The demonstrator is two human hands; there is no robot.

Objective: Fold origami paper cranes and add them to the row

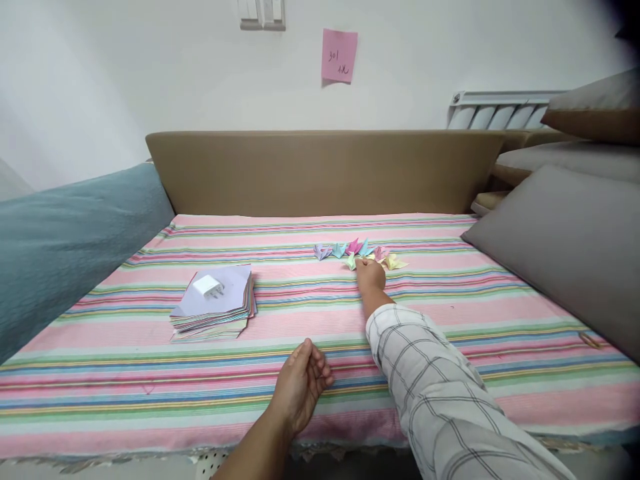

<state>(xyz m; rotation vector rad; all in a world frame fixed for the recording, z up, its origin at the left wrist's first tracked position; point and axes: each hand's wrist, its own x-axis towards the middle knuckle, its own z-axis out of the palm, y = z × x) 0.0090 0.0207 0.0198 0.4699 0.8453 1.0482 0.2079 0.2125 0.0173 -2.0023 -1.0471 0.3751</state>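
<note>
Striped cloth, folded paper shapes (353,247), right hand (371,275) pinching among them, left hand (302,387) loosely curled, empty

I see matt folded-paper figures (353,247) at one o'clock, glossy plastic charger (207,285) at ten, striped woven cloth (300,313).

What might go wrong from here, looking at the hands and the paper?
The right hand is right beside small folded paper pieces set close together, so it might nudge or crease one.
The paper stack has uneven edges; a bump might make sheets slip, and the white plug adapter lying on top might slide off.
</note>
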